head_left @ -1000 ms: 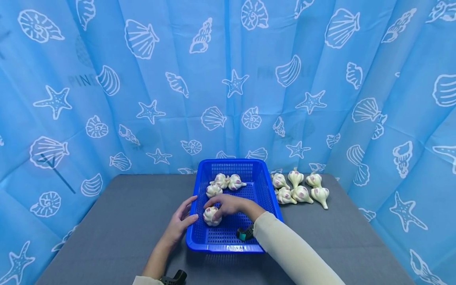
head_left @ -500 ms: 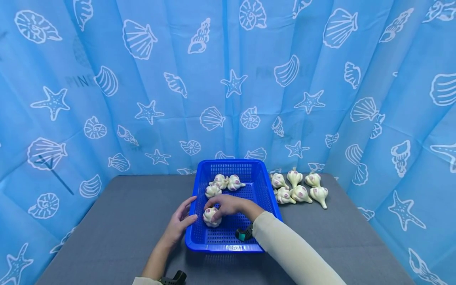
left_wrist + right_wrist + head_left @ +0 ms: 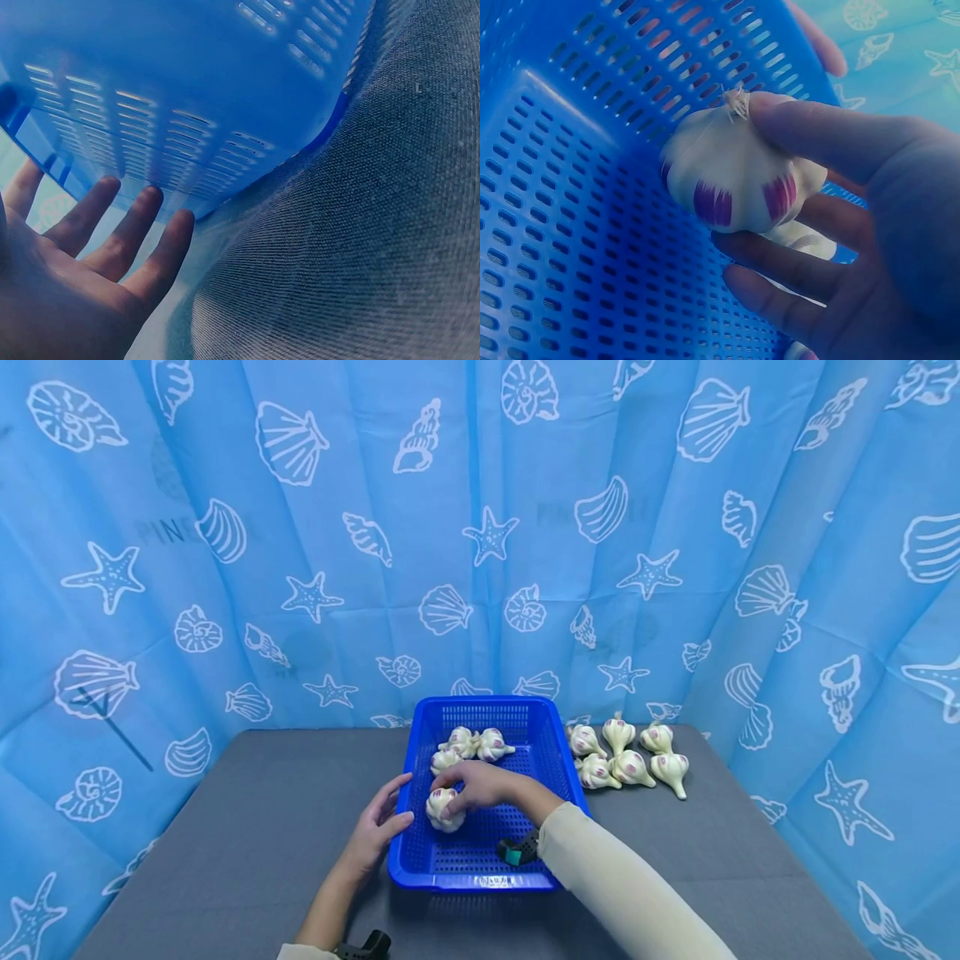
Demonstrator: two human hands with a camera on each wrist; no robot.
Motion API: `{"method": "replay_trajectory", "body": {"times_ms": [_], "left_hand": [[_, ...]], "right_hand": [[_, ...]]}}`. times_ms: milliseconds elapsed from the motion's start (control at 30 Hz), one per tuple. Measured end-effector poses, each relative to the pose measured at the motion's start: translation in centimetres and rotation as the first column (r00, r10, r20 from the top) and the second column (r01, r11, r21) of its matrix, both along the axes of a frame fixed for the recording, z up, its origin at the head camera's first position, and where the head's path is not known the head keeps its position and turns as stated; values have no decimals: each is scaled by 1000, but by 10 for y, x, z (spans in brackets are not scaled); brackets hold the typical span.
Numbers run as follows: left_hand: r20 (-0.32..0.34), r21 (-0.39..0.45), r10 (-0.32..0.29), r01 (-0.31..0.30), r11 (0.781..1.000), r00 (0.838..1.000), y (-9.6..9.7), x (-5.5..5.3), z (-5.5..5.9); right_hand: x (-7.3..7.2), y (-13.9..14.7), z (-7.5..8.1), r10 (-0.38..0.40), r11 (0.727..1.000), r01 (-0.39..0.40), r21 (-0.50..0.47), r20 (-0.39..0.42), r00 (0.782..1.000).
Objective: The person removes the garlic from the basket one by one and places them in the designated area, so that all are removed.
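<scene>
In the head view a blue perforated plastic basket (image 3: 491, 882) stands on the grey table. Inside it, my right hand (image 3: 487, 785) pinches a garlic bulb (image 3: 444, 812) between thumb and fingers. The right wrist view shows this garlic bulb (image 3: 724, 176) root end up, purple patches on its white skin, the thumb near its roots. Behind it in the basket lie several more bulbs (image 3: 491, 745), one partly covered by the right hand. My left hand (image 3: 367, 839) rests against the basket's left rim. In the left wrist view its fingers (image 3: 161, 251) extend, spread, along the slotted outer wall (image 3: 172, 142).
Several garlic bulbs (image 3: 630, 768) lie in two rows on the table, right of the basket. A grey cloth (image 3: 300, 793) covers the table. Behind it hangs a blue curtain (image 3: 480, 643) with white shell prints. Each wrist wears a black band (image 3: 517, 850).
The right hand and its garlic bulb have shifted slightly up and away from me, covering more of the bulb behind. The left hand stays at the rim. The head view has drifted slightly.
</scene>
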State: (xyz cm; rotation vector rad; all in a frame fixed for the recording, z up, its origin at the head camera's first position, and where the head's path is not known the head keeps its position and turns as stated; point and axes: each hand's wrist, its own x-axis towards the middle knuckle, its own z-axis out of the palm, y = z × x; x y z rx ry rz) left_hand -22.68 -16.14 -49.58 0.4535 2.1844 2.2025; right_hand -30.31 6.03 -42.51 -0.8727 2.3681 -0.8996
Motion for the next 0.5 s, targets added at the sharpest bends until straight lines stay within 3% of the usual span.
{"method": "replay_trajectory", "body": {"times_ms": [500], "left_hand": [[-1,-44,31,-31,999,1000,-1,2,0]], "right_hand": [[8,16,27,-16,995,6,-105,-95,995]]}}
